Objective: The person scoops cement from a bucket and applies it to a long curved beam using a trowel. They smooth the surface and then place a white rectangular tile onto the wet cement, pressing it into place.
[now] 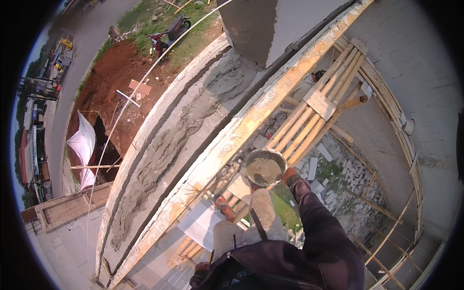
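Note:
A round bucket (249, 157) of wet grey mortar (265, 170) stands in front of me at the bamboo walkway. My right hand (290, 176) is closed on the right side of its rim. Low beside my body, my left hand (201, 268) shows only partly, its fingers curled; a thin stick-like piece stands out by it, too small to name. To the left runs a concrete ledge (212, 150), with a long trough of rough wet mortar (169, 147) beyond it. My sandalled foot (225, 209) rests on the bamboo.
Bundled bamboo poles (299, 130) form the walkway, with a small board (320, 105) across them. A pale flat board (200, 223) lies near my foot. Rubble and blocks (333, 179) lie far below on the right. Another person (305, 84) is beneath the poles. A thin pale line (153, 65) curves across the left.

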The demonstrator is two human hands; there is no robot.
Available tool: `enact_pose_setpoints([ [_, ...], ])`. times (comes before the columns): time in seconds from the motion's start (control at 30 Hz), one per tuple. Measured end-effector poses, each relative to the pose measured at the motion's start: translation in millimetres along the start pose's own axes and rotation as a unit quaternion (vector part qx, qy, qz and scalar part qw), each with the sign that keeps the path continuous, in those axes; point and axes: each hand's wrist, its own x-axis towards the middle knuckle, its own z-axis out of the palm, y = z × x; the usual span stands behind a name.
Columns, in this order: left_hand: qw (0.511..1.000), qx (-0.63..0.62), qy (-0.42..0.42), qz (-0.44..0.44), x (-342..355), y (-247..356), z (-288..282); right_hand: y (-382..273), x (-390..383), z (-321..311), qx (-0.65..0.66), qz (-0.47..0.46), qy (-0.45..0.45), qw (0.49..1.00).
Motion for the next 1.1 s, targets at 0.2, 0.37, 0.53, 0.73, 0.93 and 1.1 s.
enact_pose_setpoints([
  [0.2,0.988,-0.138,-0.037,-0.066,-28,40,-2,19,93,96,-0.145,-0.082,-0.031,0.986],
  [0.37,0.903,-0.376,0.089,-0.188,-6,75,1,4,104,43,-0.508,-0.295,-0.071,0.807],
  [0.53,0.797,-0.516,0.123,-0.29,15,80,11,-47,85,7,-0.526,-0.3,-0.093,0.79],
  [0.73,0.703,-0.61,0.166,-0.325,59,87,81,-149,50,55,-0.656,-0.39,-0.043,0.644],
  [0.93,0.659,-0.617,0.119,-0.414,121,143,165,-265,-7,191,-0.622,-0.441,-0.183,0.62],
  [1.1,0.395,-0.762,0.077,-0.507,199,196,252,-324,-68,335,-0.536,-0.326,-0.178,0.759],
])
